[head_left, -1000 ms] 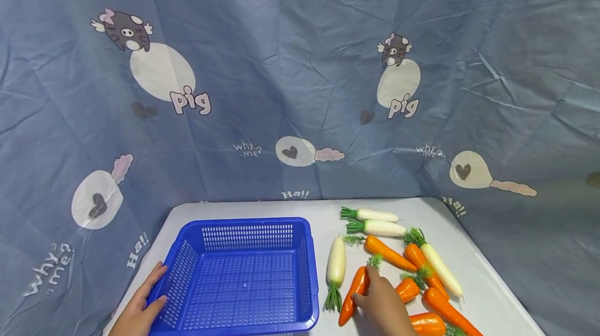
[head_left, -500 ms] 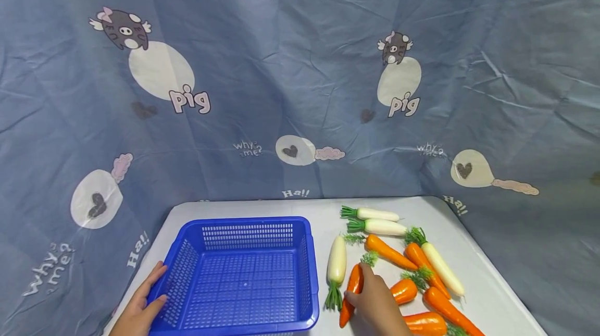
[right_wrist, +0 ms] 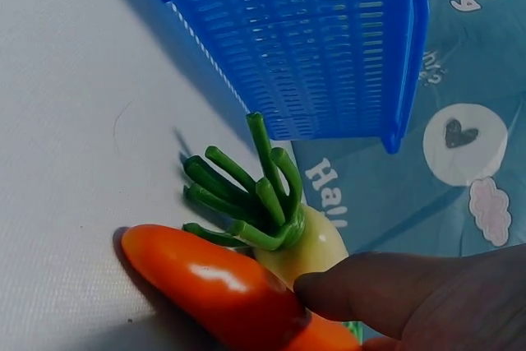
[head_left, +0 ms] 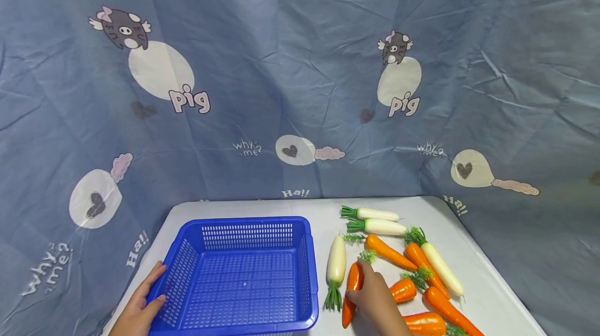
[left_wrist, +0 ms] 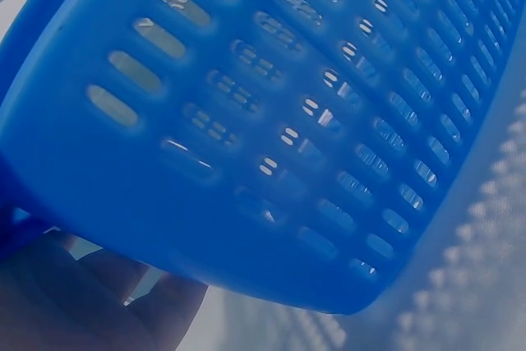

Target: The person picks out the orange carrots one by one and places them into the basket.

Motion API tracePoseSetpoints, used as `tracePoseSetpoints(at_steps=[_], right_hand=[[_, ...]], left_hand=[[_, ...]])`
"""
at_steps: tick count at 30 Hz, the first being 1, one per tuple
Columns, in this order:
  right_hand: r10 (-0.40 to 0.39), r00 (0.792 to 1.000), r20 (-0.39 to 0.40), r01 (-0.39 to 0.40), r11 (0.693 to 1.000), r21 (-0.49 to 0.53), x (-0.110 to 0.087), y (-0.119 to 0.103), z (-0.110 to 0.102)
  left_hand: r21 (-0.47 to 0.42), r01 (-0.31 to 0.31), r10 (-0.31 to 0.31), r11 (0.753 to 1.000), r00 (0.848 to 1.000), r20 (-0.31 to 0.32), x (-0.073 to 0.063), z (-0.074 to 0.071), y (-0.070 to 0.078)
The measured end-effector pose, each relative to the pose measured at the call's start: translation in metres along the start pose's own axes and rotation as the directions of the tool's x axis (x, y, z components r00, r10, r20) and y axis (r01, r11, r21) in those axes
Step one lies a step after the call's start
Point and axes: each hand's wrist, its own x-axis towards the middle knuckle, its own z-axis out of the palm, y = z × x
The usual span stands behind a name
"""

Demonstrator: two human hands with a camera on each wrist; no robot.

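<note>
In the head view my right hand (head_left: 372, 297) holds an orange carrot (head_left: 352, 286) with a green feathery top, low at the table. The right wrist view shows the thumb (right_wrist: 337, 285) on the carrot's side, the smooth tip pointing away. Just left of it lies a white radish (head_left: 336, 263) with its green stalks toward me. My left hand (head_left: 140, 307) is at the left rim of a blue plastic basket (head_left: 309, 268), thumb laid over the rim. From the left wrist, its fingers (left_wrist: 168, 310) show beneath the basket's edge. No vegetables lie inside the basket.
Several more carrots (head_left: 447, 310) lie on the right of the white table (head_left: 323, 211). Two white radishes (head_left: 384, 227) lie side by side at the back, and a third radish (head_left: 440, 268) slants along the right. A blue printed curtain (head_left: 300, 91) hangs behind the table.
The carrot in my right hand has turned more upright in the head view and shifted slightly, the hand moving a little left with it. The left hand and basket stay put.
</note>
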Motion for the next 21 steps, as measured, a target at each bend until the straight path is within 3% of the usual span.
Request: tracePoseSetpoints(at_steps=[8,14,21], right_hand=[[0.014,0.999,0.034,-0.014,1.000,0.003,0.0047,-0.0009,0.0020],[-0.010,1.000,0.010,0.009,0.999,0.040,0.0036,0.0021,0.0024],[0.016,1.000,0.015,-0.017,0.998,0.067,0.0043,0.0059,0.0010]], left_hand=[[0.028,-0.056,0.057,0.998,0.998,-0.020,-0.0012,0.0021,-0.0005],[-0.082,-0.022,0.022,0.996,1.000,-0.001,-0.0013,0.0037,0.0012],[-0.110,-0.004,0.004,0.994,1.000,0.006,-0.0018,0.0034,0.0003]])
